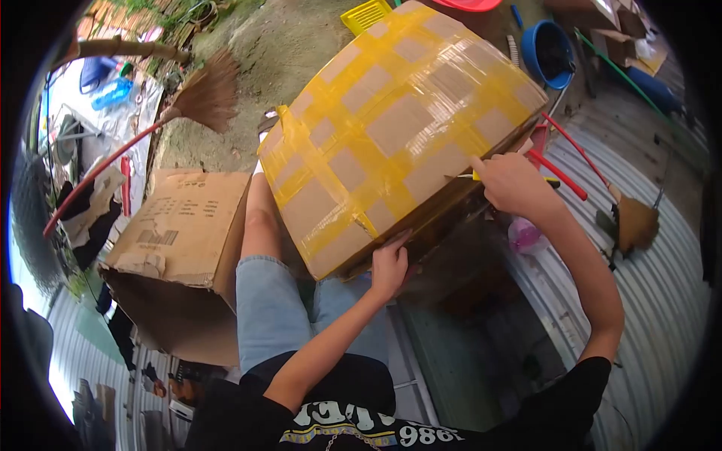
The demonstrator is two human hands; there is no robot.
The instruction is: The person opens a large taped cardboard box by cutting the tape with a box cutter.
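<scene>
A large cardboard box [391,113], crossed with many strips of yellow tape, rests tilted over my lap. Against its near edge lies my left hand [391,267], fingers pressed on the side of the box. My right hand [511,180] is closed on a small cutter [553,182] with a yellow and black handle. The thin blade [460,177] points left at the box's right edge. Shadow hides much of the box's near side.
An open empty carton [177,255] stands to the left. Brooms lie at the left [207,90] and right [635,222]. At the upper right are a blue bucket [547,56] and a red handle [560,174]. Corrugated metal sheeting [662,293] covers the right side.
</scene>
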